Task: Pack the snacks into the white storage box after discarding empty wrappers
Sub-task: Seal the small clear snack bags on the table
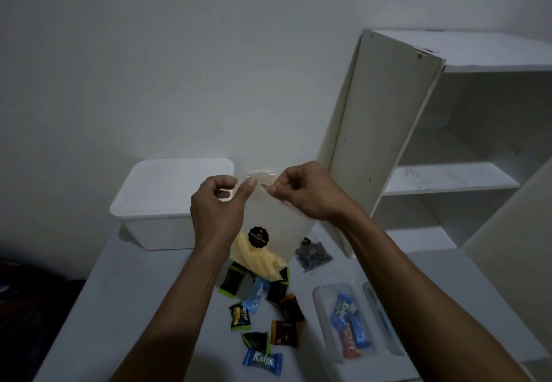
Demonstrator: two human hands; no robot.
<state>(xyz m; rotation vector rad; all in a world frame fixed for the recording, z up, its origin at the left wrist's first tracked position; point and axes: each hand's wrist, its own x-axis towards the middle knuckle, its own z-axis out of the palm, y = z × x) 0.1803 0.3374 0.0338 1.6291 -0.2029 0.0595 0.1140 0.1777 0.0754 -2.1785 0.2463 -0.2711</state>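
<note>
Above the table [125, 307], left hand [216, 208] and right hand [301, 192] pinch the clear snack bag's [277, 220] top, seemingly half-full; 2 grips closed.

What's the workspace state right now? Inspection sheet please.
Surface: white table, dimly lit.
Job's things: white storage box at the back left, lid on; clear bag of yellow sticks held up above the table; loose wrapped candies scattered at the front.
Clutter: clear tray with snack bars; small bag of dark pieces.
Grippers: left hand and right hand each pinch the bag's top edge.
Cables: nothing seen.
Surroundings: white shelf unit at right, its door open; plain wall.
</note>
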